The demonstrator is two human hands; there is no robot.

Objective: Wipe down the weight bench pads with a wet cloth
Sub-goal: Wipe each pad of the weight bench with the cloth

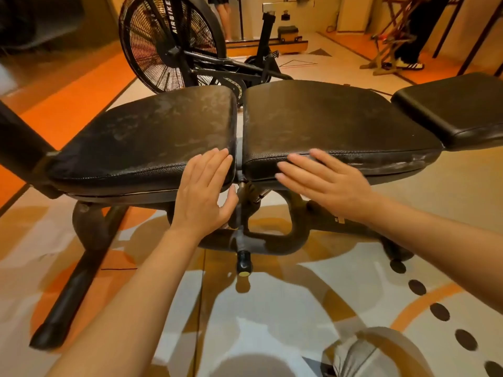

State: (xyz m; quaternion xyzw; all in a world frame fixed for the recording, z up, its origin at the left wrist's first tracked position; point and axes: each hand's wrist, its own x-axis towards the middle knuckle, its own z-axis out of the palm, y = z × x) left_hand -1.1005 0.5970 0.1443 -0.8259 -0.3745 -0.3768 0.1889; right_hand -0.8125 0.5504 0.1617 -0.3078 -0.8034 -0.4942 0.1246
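head view: left hand (202, 190) and right hand (324, 180), flat and empty, seemingly touch dusty bench pads (152, 131).

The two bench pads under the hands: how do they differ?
The left pad is blotched with pale smears across its top; the middle pad looks more even, with whitish scuffing along its right front edge. The left hand lies flat over the left pad's near corner; the right hand lies over the middle pad's front edge. Both pads are black, textured and cushioned.

Black bench pads (152, 131), seemingly dusty, flat.
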